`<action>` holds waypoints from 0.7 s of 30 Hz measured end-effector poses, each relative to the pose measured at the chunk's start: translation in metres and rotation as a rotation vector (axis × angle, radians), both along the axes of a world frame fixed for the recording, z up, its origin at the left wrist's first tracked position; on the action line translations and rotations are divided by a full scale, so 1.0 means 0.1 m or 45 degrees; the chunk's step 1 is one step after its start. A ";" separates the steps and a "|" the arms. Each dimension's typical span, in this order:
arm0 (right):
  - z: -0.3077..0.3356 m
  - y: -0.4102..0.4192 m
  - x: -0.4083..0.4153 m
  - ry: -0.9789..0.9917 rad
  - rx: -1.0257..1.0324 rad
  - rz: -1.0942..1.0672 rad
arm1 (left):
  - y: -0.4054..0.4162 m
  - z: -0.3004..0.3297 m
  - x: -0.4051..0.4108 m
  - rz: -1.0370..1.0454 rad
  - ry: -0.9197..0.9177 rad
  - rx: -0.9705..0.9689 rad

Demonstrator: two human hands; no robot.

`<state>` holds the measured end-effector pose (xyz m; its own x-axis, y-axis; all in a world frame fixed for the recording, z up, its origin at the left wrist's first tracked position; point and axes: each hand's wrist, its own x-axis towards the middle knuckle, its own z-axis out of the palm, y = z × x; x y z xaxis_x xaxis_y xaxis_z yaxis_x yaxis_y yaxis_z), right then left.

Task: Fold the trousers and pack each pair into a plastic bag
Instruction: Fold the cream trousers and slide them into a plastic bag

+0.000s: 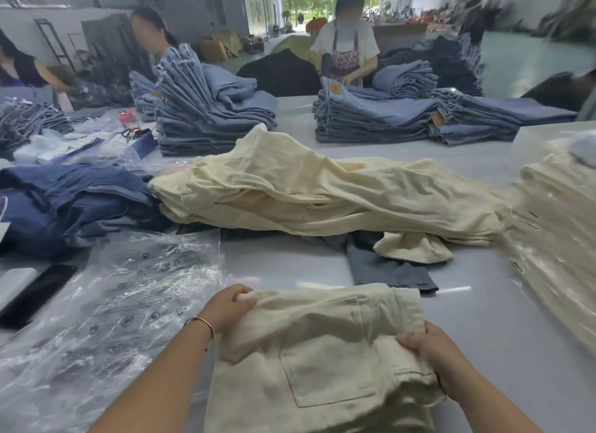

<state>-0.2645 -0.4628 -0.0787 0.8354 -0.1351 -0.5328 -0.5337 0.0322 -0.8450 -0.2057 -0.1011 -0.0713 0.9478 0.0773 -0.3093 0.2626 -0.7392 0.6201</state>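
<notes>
1. Broadly, a pale grey table point(290, 265) runs across the whole view and carries everything below.
2. Two tall stacks of folded blue jeans point(206, 110) stand at the far side, one left of centre and one to the right, with people working behind them.
3. A loose heap of cream trousers point(322, 194) lies across the middle of the table, on top of a grey garment point(387, 268) that sticks out from under it toward the near edge.
4. A pile of dark blue clothes point(71, 200) sits left of that heap, touching it.
5. Bagged cream trousers point(558, 226) are stacked at the right edge, blurred.
6. Clear plastic bags point(129, 291) with printed marks lie spread at the near left, just beside the folded pair.
7. The folded cream trousers point(322, 352) lie at the near edge, back pocket facing up.
8. A black phone point(35, 294) rests left of the bags.
9. The left hand point(229, 307), with a thin bracelet at the wrist, grips the far left corner of the folded pair, fingers curled into the cloth.
10. The right hand point(432, 355) clasps the pair's right edge, thumb on top and fingers tucked under.
</notes>
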 end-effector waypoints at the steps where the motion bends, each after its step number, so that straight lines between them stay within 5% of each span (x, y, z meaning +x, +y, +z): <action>1: -0.01 -0.01 0.01 0.003 -0.001 0.003 | 0.05 0.01 0.04 -0.005 0.044 0.016; 4: -0.04 -0.05 0.02 -0.012 -0.021 0.035 | 0.23 0.06 0.16 -0.052 0.054 0.025; 10: -0.04 -0.10 0.10 -0.031 -0.030 0.052 | 0.30 0.08 0.48 0.242 0.026 -0.742; 15: -0.11 0.02 0.12 -0.113 -0.201 0.020 | 0.17 -0.17 0.65 0.328 -0.069 -0.284; 21: -0.16 0.08 0.19 -0.102 -0.332 -0.016 | 0.08 -0.10 0.75 0.561 -0.223 -0.508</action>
<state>-0.2460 -0.4547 -0.0949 0.8708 -0.2696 -0.4111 -0.4659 -0.1859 -0.8651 -0.1310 -0.0930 -0.0809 0.8922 0.3838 -0.2380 0.3601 -0.2866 0.8878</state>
